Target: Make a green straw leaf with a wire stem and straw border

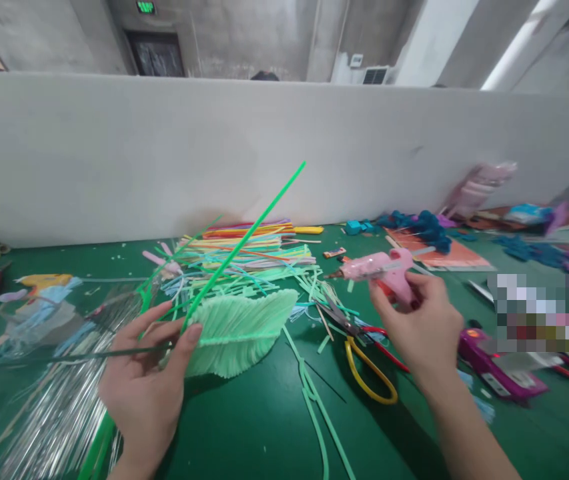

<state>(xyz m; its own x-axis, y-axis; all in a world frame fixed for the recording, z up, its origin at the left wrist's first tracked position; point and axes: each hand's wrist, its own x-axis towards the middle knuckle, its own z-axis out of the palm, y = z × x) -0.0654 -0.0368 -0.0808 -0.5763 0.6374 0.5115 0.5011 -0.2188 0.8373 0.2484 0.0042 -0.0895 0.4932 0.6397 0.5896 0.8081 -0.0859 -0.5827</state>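
My left hand (151, 373) is closed on a pale green fuzzy leaf (244, 327) at its left end, thumb and fingers pinched. A bright green pipe cleaner (249, 233) rises from the same fingers toward the upper right, and a dark green stem (79, 356) runs out leftward from them. To the right, my right hand (419, 320) grips a pink glue gun (377, 267), its nozzle pointing left, above and to the right of the leaf's tip. The glue gun's trigger area is partly hidden by my fingers.
Scissors with yellow handles (371, 380) and a red-handled tool lie below the glue gun. Behind the leaf are piled coloured pipe cleaners (264, 250). Silvery wires (54, 413) lie left, a purple glue gun (499, 367) right. A white partition (274, 147) stands behind.
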